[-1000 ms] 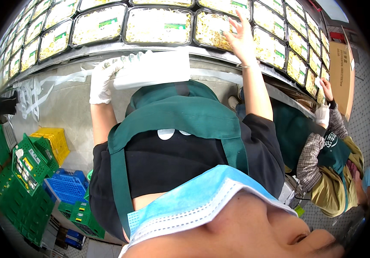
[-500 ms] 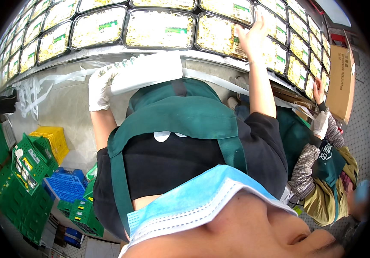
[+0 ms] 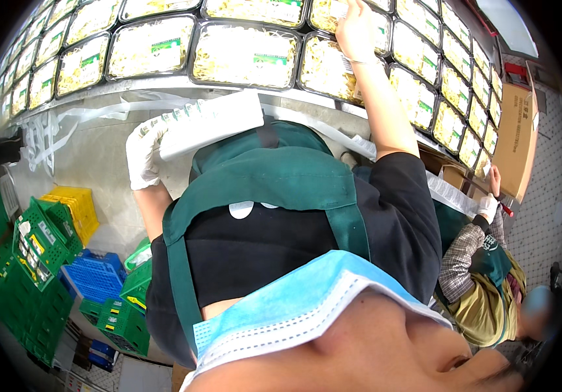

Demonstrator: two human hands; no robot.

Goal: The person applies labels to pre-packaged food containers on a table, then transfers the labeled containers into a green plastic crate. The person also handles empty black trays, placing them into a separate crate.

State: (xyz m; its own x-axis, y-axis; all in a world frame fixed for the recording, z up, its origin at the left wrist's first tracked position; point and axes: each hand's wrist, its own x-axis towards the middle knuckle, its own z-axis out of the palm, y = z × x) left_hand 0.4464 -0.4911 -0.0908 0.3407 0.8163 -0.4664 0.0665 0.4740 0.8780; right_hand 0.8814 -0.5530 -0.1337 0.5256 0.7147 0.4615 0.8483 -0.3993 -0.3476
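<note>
Sprout trays [image 3: 245, 55], clear-lidded with green labels: right hand [image 3: 354, 29], bare, fingers laid flat and close together on one tray in the upper shelf row. Left hand [image 3: 142, 151], white-gloved, fingers curled around the end of a white flat pack [image 3: 210, 123] held below the shelf edge. Shelf rows look nearly filled; pack not yet placed; green crates [image 3: 39, 245] stand below left.

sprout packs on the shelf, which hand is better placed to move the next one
Right, probably. The right hand lies on the sprout packs at the shelf row, while the gloved left hand is lower and occupied holding a white tray.
</note>
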